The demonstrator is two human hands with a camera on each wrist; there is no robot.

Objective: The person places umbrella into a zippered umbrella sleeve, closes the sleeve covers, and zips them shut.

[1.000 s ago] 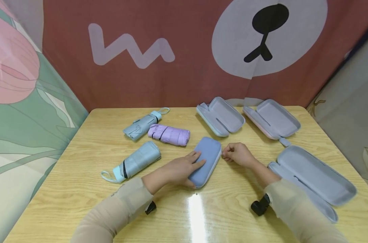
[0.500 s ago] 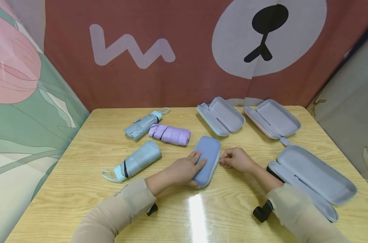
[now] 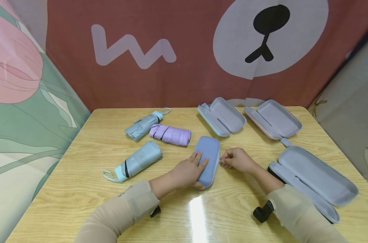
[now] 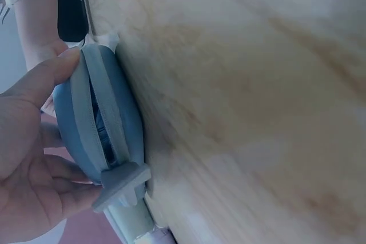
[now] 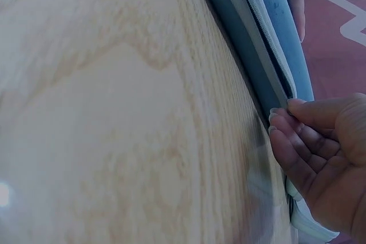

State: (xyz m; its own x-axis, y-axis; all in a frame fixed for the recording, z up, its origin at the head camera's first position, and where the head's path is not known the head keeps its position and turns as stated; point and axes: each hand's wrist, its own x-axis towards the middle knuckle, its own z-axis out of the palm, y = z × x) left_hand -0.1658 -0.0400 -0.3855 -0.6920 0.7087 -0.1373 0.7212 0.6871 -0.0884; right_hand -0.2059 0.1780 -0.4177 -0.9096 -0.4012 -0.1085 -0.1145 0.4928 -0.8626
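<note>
A blue zip case [image 3: 207, 145] lies on the table in the head view. Across its lid my left hand [image 3: 186, 172] rests with fingers extended, the thumb down at the near end. At the right edge of the case, my right hand [image 3: 236, 159] pinches the zipper pull, mostly hidden by the fingertips. The right wrist view shows the zip [image 5: 269, 50] parted on one side of those fingers. From the near end, the left wrist view shows the gap [image 4: 103, 132] with something dark blue inside and a grey strap tab [image 4: 123, 186] beside it.
Left of the case lie two light-blue folded umbrellas [image 3: 141, 162] [image 3: 143, 126] and a purple folded umbrella [image 3: 170, 135]. Three opened cases stand to the right: one pale blue [image 3: 227, 116], one pinkish [image 3: 278, 118], and a larger grey-blue one [image 3: 317, 175] beside my right forearm.
My right hand has slid a little toward the near end along the case's edge, mostly in the first half second. The case has turned slightly under my left hand.
</note>
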